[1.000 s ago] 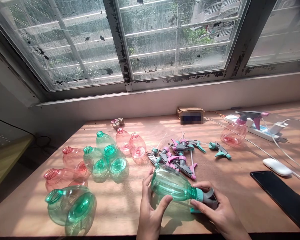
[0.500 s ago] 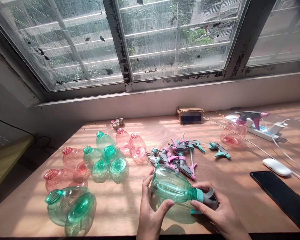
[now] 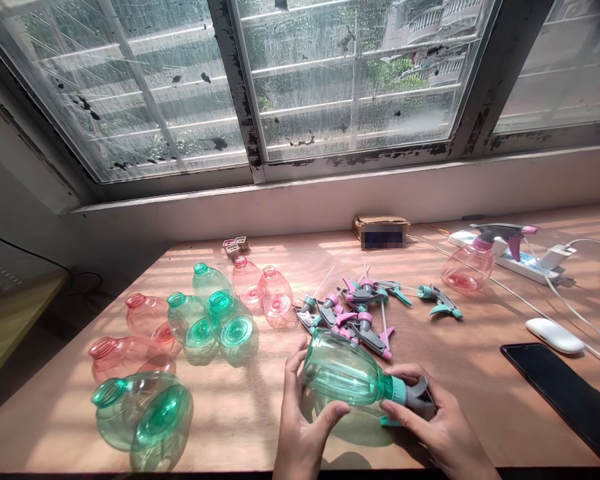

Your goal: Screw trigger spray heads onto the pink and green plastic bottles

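A clear green spray bottle lies on its side between my hands at the table's front, neck pointing right. My left hand is wrapped round its base end, thumb in front and fingers behind. At the other end, my right hand grips the grey and teal trigger sprayer, whose teal collar sits on the bottle's neck. Part of the sprayer is hidden by the fingers. Just behind the bottle is a pile of loose trigger sprayers in grey, pink and teal.
Several green bottles and pink bottles without sprayers stand on the left. A pink spray bottle with its sprayer on stands by a power strip. A white mouse, a black phone and cables are at right. A small box sits by the wall.
The green bottle has turned slightly about its long axis, seen in its shifted inner reflections. Both hands keep nearly the same place and grip.
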A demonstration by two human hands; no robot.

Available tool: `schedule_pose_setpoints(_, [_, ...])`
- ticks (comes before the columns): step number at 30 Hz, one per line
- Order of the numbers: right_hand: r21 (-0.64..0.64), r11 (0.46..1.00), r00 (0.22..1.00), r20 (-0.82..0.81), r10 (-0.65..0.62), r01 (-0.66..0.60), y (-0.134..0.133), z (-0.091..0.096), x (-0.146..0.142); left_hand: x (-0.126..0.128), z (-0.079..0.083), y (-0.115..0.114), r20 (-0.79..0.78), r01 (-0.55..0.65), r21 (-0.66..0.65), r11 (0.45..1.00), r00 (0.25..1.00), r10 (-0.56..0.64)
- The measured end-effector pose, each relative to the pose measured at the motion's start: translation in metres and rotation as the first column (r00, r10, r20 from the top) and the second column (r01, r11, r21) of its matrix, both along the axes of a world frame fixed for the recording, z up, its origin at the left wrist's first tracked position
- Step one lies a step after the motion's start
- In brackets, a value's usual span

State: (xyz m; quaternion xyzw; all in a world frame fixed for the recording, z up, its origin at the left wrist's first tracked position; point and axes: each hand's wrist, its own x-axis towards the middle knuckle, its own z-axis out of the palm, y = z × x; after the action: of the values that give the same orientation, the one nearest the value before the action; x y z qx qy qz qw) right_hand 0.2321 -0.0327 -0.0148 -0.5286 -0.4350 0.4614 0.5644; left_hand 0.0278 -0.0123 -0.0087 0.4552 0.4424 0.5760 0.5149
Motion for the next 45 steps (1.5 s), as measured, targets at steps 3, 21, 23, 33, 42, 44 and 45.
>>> schedule_pose_setpoints(3, [0.002, 1.0, 1.0, 0.025, 0.016, -0.017, 0.001, -0.001, 0.001, 0.001, 0.0, 0.001, -0.031, -0.024, 0.008, 1.0, 0.999, 0.024])
schedule_pose_setpoints(21, [-0.042, 0.999, 0.998, -0.055, 0.025, -0.027, 0.0, -0.001, 0.002, -0.001, -0.007, 0.001, 0.012, 0.013, 0.048, 0.999, 1.0, -0.014])
schedule_pose_setpoints(23, [-0.011, 1.0, 1.0, -0.019, 0.023, -0.023, 0.0, -0.001, 0.001, 0.0, -0.005, 0.001, 0.002, -0.003, 0.025, 1.0, 1.0, 0.003])
schedule_pose_setpoints(33, [-0.064, 0.998, 0.992, -0.124, 0.007, -0.015, -0.001, -0.005, 0.005, -0.001, -0.003, -0.003, 0.016, 0.054, 0.031, 0.998, 0.998, -0.054])
schedule_pose_setpoints(42, [-0.068, 0.997, 0.991, -0.126, 0.036, -0.045, 0.0, -0.002, 0.005, 0.002, 0.001, -0.002, 0.044, 0.024, 0.017, 1.0, 0.999, -0.025])
schedule_pose_setpoints(44, [-0.084, 0.996, 0.981, -0.191, 0.019, -0.035, -0.001, -0.003, 0.008, 0.003, -0.001, -0.003, 0.065, 0.027, 0.06, 0.998, 0.997, -0.031])
schedule_pose_setpoints(45, [-0.084, 0.996, 0.977, -0.212, 0.014, -0.033, -0.001, -0.003, 0.008, 0.003, -0.001, -0.004, 0.078, 0.039, 0.06, 0.997, 0.996, -0.044])
